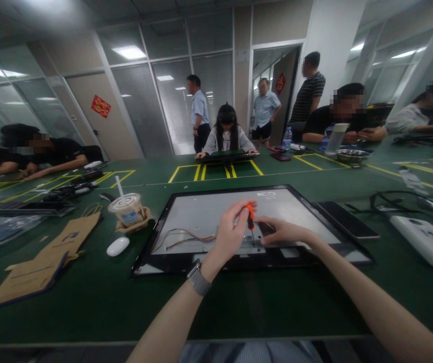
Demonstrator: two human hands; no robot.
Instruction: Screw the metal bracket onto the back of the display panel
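Note:
A flat display panel (197, 209) with a pale metal back and black frame lies on the table in front of me. My left hand (231, 229), with a watch at its wrist, is closed on the orange and black handle of a screwdriver (251, 218). The screwdriver stands nearly upright, its shaft pointing down at the panel's lower middle. My right hand (286, 231) rests over the panel just right of the shaft, thumb and fingers apart. Thin wires (186, 234) run across the panel to the left. The exact spot under the tip is too small to make out.
Left of the panel are a drink cup (129, 209), a white earbud case (118, 246) and a brown paper bag (50, 257). To the right lie a black phone (347, 220), black cables (384, 204) and a white device (428, 239). Several people sit or stand around the table.

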